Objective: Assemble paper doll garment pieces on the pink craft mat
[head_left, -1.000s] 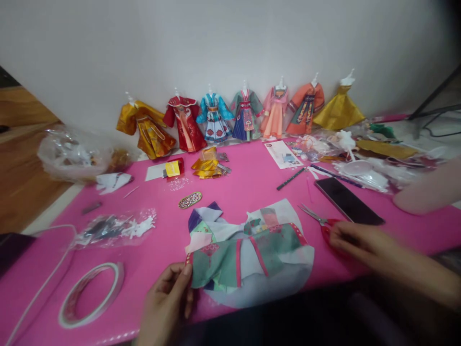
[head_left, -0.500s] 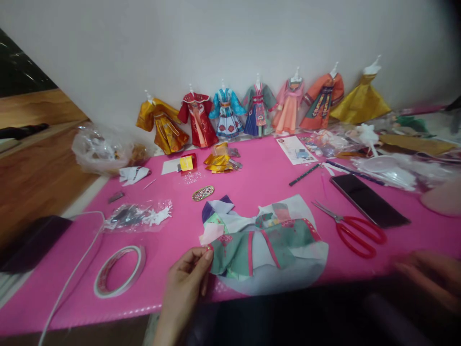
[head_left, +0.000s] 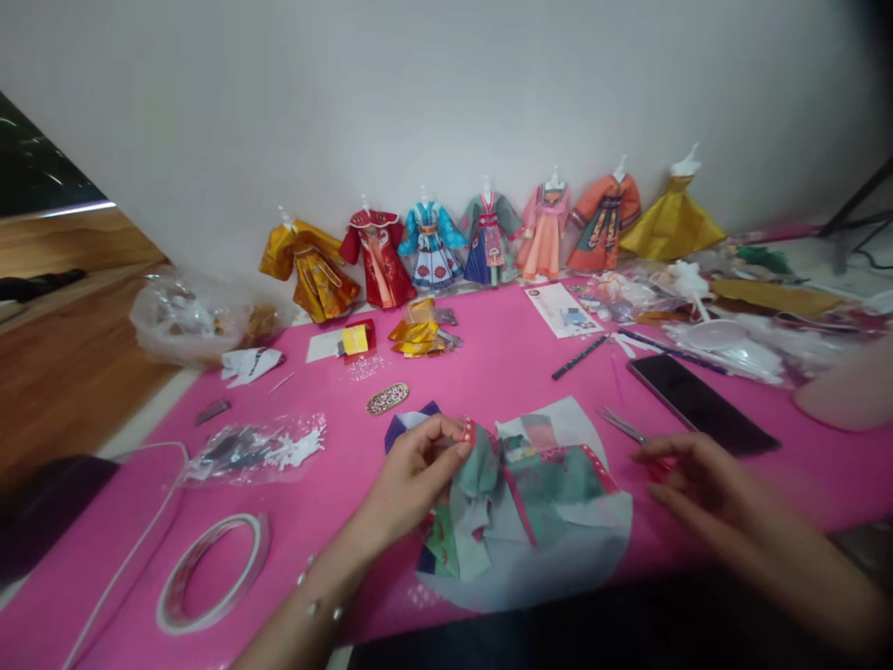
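My left hand (head_left: 429, 461) pinches the left end of a small green doll garment (head_left: 558, 479) with red-pink trim, lifting that end in folds. Its right part lies spread over pale sheer fabric (head_left: 537, 582) near the table's front edge. Purple cloth (head_left: 394, 433) shows behind my left hand. My right hand (head_left: 698, 479) hovers at the red-handled scissors (head_left: 623, 424), covering most of their handles. Its fingers are curved, with thumb and fingertips apart and nothing seen between them.
Small dressed doll forms, such as a red one (head_left: 380, 261), lean along the wall. A phone (head_left: 704, 405) lies at right, with plastic packets (head_left: 739, 349) behind it. At left are a tape roll (head_left: 171, 596), a clear bag (head_left: 230, 451) and a white cable (head_left: 157, 516).
My left hand has raised and folded the garment's left end up and to the right. My right hand has come in from the right edge to the scissors' handles. The view has shifted slightly.
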`<state>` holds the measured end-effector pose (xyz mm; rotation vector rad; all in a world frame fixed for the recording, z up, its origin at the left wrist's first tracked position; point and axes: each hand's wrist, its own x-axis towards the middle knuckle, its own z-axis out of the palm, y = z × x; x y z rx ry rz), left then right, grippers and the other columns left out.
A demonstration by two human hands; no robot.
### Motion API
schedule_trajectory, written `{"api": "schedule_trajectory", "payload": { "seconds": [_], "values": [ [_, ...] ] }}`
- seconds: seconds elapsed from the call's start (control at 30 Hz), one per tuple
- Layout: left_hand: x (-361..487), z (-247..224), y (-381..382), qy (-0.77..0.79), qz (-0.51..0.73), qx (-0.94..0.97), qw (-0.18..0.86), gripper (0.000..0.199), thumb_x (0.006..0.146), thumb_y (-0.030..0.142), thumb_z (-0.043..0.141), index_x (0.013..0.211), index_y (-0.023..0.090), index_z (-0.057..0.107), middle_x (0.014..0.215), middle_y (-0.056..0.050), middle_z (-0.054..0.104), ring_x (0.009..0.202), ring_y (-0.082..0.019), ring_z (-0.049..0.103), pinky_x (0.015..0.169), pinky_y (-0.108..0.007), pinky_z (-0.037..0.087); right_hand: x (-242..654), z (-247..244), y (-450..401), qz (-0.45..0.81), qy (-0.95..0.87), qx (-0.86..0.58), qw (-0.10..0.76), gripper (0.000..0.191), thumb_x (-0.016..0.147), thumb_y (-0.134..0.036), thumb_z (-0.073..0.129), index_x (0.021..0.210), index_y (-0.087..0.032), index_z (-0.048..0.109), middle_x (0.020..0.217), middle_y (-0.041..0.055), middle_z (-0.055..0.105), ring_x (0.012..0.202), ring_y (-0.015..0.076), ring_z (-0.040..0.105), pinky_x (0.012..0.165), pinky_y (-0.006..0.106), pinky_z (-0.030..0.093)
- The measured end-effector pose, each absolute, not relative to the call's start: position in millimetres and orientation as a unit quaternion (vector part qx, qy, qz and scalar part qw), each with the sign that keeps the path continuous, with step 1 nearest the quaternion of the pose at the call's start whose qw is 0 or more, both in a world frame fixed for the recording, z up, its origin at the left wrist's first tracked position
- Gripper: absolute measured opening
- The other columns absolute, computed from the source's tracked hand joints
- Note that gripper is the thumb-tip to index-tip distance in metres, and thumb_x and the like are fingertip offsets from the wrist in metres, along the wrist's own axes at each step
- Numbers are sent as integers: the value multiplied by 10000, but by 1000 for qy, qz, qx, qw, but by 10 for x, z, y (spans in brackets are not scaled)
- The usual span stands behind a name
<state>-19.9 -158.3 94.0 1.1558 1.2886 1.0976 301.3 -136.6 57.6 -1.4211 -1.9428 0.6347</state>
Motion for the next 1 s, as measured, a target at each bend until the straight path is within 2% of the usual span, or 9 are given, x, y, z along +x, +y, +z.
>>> {"api": "schedule_trajectory", "payload": {
  "seconds": [0.1, 0.2, 0.3, 0.5, 0.7, 0.83, 1.0],
  "values": [
    [-250, 741, -1462, 519, 445, 473, 556, 346, 732, 476, 769, 760, 187, 580, 466, 96, 466, 315, -46, 391, 322, -165, 250, 2606, 762, -1217, 305, -768, -477, 300, 250, 913, -453, 534, 1015, -262, 660, 805, 39, 683, 622, 187, 625, 524, 300, 484],
    [-304, 562, -1416, 518, 452, 450, 570, 384, 710, 503, 785, 744, 170, 596, 429, 97, 454, 296, -36, 353, 319, -163, 203, 2112, 957, -1017, 322, -809, -409, 276, 184, 936, -344, 533, 933, -252, 692, 897, 26, 702, 764, 176, 641, 638, 285, 466],
    [-348, 466, -1424, 523, 463, 422, 578, 413, 691, 528, 797, 724, 160, 613, 393, 93, 443, 285, -35, 333, 320, -165, 181, 1704, 1047, -829, 322, -842, -361, 240, 197, 944, -275, 537, 867, -215, 708, 864, 27, 690, 789, 171, 620, 695, 286, 433],
    [-395, 436, -1461, 527, 473, 372, 601, 476, 611, 593, 832, 708, 171, 634, 344, 96, 429, 265, -55, 351, 298, -170, 198, 1416, 873, -685, 405, -840, -313, 178, 144, 867, -300, 652, 793, -194, 716, 781, 6, 625, 651, 127, 526, 597, 252, 371],
    [-393, 435, -1498, 509, 464, 321, 650, 465, 621, 606, 825, 687, 183, 642, 325, 78, 461, 252, -54, 351, 282, -161, 225, 1412, 706, -682, 519, -770, -311, 201, 171, 829, -300, 641, 701, -188, 626, 683, -25, 528, 576, 110, 422, 521, 244, 308],
    [-399, 438, -1521, 490, 458, 284, 685, 434, 651, 584, 823, 704, 187, 654, 336, 54, 509, 253, -53, 373, 284, -152, 238, 1421, 693, -675, 549, -747, -312, 209, 193, 824, -320, 642, 685, -188, 617, 678, -27, 525, 578, 107, 415, 528, 243, 303],
    [-388, 474, -1541, 484, 463, 272, 691, 379, 648, 519, 845, 737, 184, 692, 350, 69, 497, 272, -53, 404, 293, -149, 248, 1441, 657, -701, 551, -743, -318, 208, 205, 836, -328, 644, 683, -194, 623, 657, -31, 515, 568, 107, 406, 517, 246, 290]
  ]
}}
